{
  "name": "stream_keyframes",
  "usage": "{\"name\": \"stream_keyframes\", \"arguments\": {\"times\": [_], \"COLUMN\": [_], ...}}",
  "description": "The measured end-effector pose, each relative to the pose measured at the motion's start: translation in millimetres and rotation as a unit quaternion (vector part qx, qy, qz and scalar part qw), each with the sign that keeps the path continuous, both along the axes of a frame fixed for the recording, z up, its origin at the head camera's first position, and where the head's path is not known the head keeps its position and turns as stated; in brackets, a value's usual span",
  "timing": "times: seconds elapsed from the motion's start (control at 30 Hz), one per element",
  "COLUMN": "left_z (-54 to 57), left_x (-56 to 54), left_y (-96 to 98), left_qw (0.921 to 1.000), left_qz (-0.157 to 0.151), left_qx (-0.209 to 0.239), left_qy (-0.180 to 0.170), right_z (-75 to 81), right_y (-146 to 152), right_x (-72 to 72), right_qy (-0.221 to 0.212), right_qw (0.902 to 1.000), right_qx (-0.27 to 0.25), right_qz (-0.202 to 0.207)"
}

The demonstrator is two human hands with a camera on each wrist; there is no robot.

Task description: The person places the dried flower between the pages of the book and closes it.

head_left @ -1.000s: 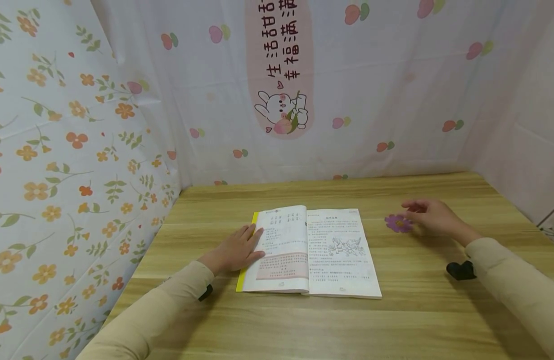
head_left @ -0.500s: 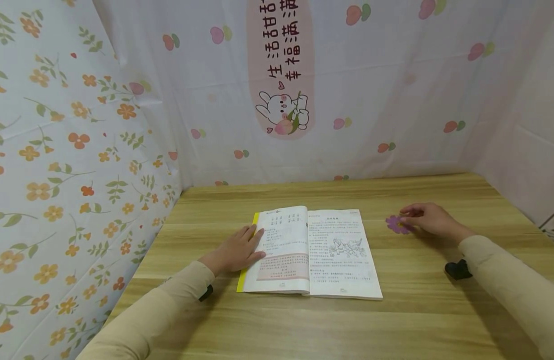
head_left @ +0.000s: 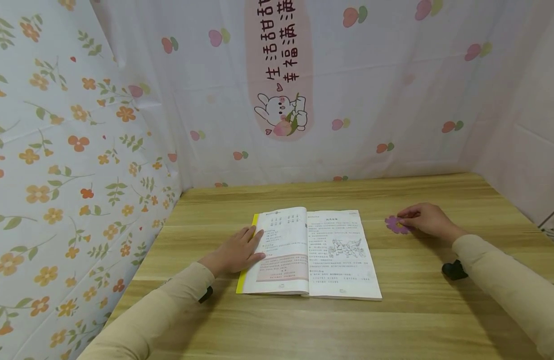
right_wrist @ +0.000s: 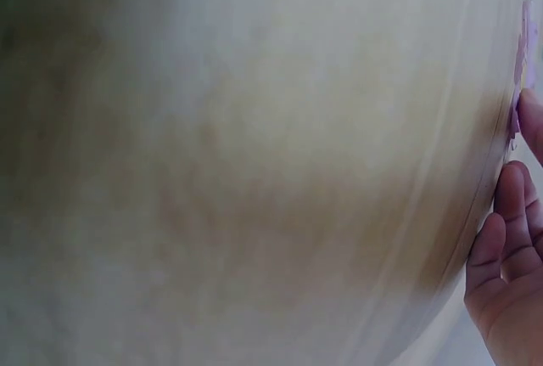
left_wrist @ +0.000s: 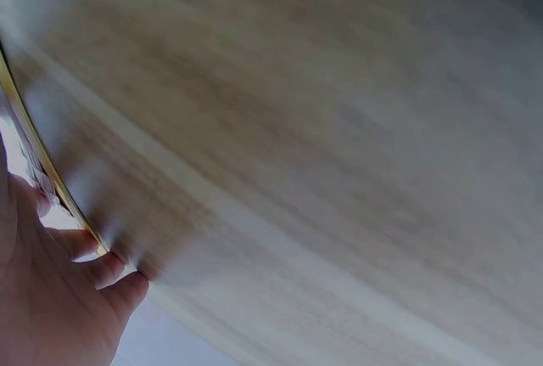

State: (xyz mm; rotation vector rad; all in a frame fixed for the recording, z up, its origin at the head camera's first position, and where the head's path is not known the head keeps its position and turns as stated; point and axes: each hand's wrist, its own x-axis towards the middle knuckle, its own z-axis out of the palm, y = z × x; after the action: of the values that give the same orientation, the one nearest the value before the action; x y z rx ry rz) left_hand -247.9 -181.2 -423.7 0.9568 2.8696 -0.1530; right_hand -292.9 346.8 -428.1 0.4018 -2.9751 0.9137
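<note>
A book [head_left: 340, 255] lies spread on the table, its yellow cover edge showing along the left. My left hand [head_left: 236, 250] rests flat on the left page's outer margin, fingers extended. In the left wrist view, the fingers of that hand [left_wrist: 68, 298] lie by the yellow edge. To the right of the book is a purple flower-shaped piece [head_left: 396, 224] with a yellowish centre. Thumb and index finger of my right hand [head_left: 430, 220] pinch it on its right side. The right wrist view catches the flower [right_wrist: 526, 52] edge-on at the thumb, with the other fingers curled below.
The wooden table [head_left: 331, 325] carries the book and the flower. A black object [head_left: 454, 270] shows at the right wrist and another [head_left: 205, 294] at the left. Patterned cloth [head_left: 371, 90] hangs behind the table, and floral cloth [head_left: 78, 200] at the left.
My right hand has moved slightly left and its thumb and index finger have closed on the flower. The flower has hardly shifted. My left hand and the book stay where they were.
</note>
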Motion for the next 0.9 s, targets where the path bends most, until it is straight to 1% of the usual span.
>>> {"name": "stream_keyframes", "arguments": {"times": [0.13,0.37,0.53,0.63,0.67,0.73,0.9], "left_z": [-2.2,-3.1,-3.9,-4.4,-4.8,-5.2,-6.5], "left_x": [0.6,1.2,0.1,-0.1,-0.3,-0.6,-2.1], "left_y": [-0.5,-0.8,-0.4,-0.2,-0.3,-0.3,-0.6], "left_qw": [1.0,0.9999,0.9999,1.0,1.0,1.0,1.0], "left_qz": [-0.001,-0.006,-0.006,-0.003,-0.001,0.003,0.003], "left_qx": [-0.005,0.007,-0.001,0.0,0.001,-0.001,-0.003], "left_qy": [0.004,0.009,0.012,0.009,0.007,0.004,0.006], "right_z": [-0.8,-2.2,1.7,5.3,6.7,9.7,16.7], "right_y": [0.1,1.1,2.9,4.2,4.0,3.4,-0.3], "right_x": [0.5,1.4,3.4,5.0,5.8,7.4,9.4], "right_qy": [-0.009,-0.012,-0.013,-0.018,-0.025,-0.05,-0.104], "right_qw": [0.9999,0.9997,0.9993,0.999,0.9986,0.9963,0.9872], "right_qx": [-0.004,-0.01,-0.022,-0.033,-0.041,-0.064,-0.114], "right_qz": [-0.006,-0.019,-0.026,-0.023,-0.023,-0.027,-0.039]}}
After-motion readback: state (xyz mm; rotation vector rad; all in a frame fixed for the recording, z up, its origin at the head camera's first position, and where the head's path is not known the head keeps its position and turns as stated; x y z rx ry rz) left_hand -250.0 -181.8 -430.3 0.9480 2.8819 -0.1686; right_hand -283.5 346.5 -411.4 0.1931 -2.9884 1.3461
